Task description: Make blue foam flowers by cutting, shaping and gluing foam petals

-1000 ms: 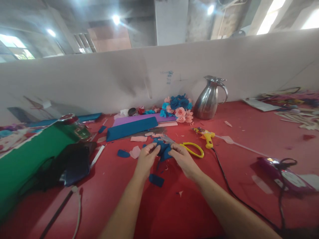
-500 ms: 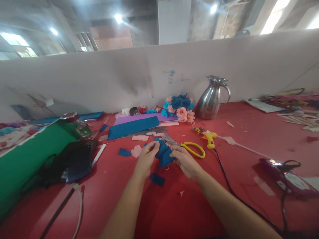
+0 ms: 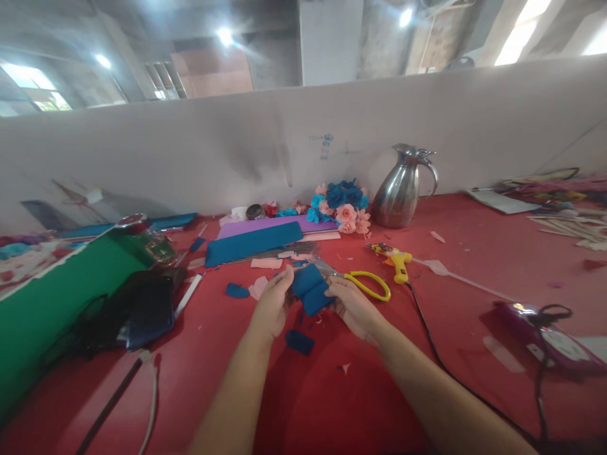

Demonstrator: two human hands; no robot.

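Both my hands hold a folded piece of blue foam sheet (image 3: 310, 288) just above the red table (image 3: 332, 392). My left hand (image 3: 271, 305) pinches its left edge, fingers closed on it. My right hand (image 3: 352, 306) grips its right side from below. A small blue cut-off (image 3: 298, 342) lies on the table under my hands, and another blue scrap (image 3: 236, 291) lies to the left. Yellow-handled scissors (image 3: 367, 285) rest just behind my right hand.
A yellow glue gun (image 3: 397, 260) with a black cord, a steel jug (image 3: 401, 188), a bunch of pink and blue paper flowers (image 3: 342, 205), blue and purple foam sheets (image 3: 253, 243), a green roll (image 3: 57, 303), a black pouch (image 3: 137, 309) and a purple device (image 3: 545, 338) surround the work spot.
The blue foam piece has been turned and raised slightly between my hands, now showing a broader flat face. My hands have drawn a little closer together.
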